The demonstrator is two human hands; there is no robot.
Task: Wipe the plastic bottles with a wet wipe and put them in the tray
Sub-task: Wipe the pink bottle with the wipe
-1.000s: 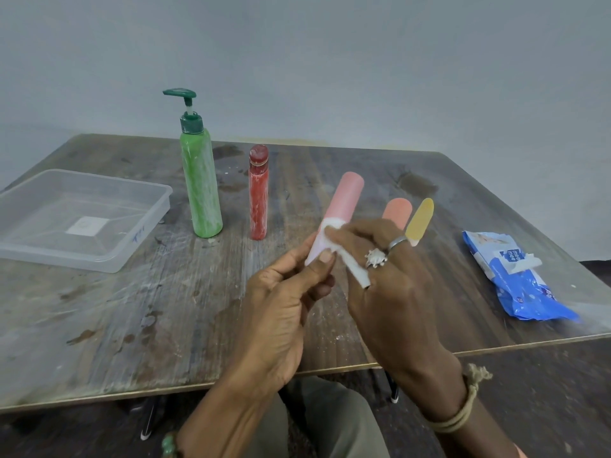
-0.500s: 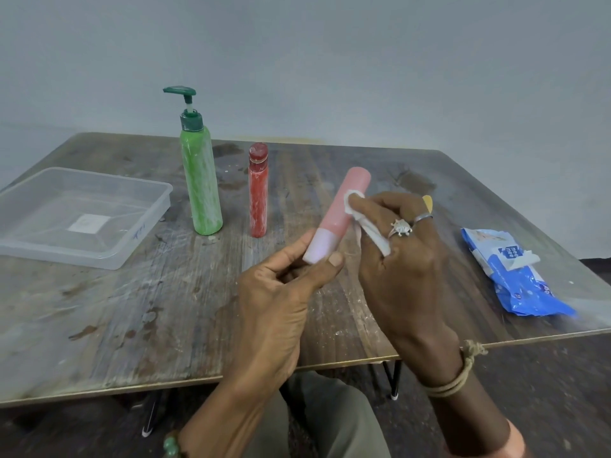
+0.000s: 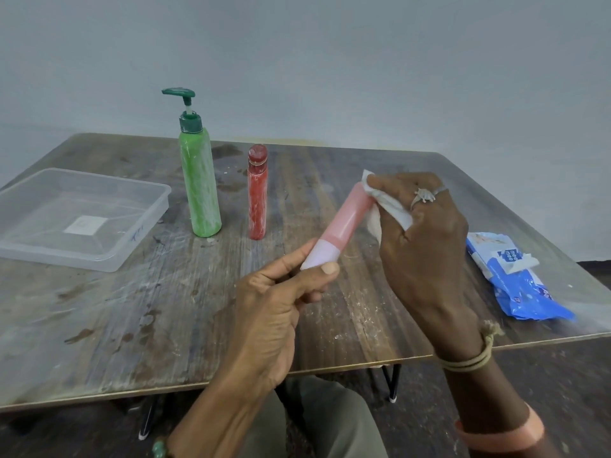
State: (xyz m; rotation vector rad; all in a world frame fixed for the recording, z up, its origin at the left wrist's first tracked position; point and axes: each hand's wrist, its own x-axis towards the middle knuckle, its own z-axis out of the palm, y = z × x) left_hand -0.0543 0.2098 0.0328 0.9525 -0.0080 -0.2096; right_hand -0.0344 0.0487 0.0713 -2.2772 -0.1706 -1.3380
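Note:
My left hand (image 3: 281,305) grips the pale cap end of a pink bottle (image 3: 344,226), which tilts up and away over the table. My right hand (image 3: 423,233) holds a white wet wipe (image 3: 390,206) wrapped round the bottle's far end. A tall green pump bottle (image 3: 200,183) and a slim red bottle (image 3: 257,196) stand upright on the table behind. The clear plastic tray (image 3: 139,256) sits at the left with nothing in it. My right hand hides whatever lies behind it.
A blue and white wet wipe pack (image 3: 515,279) lies near the table's right edge. The worn wooden table (image 3: 132,325) has its front edge just past my wrists. A grey wall stands behind.
My right hand has slid the wipe along the pink bottle from the cap end up to its far end. The orange and yellow bottles seen earlier are now hidden behind that hand.

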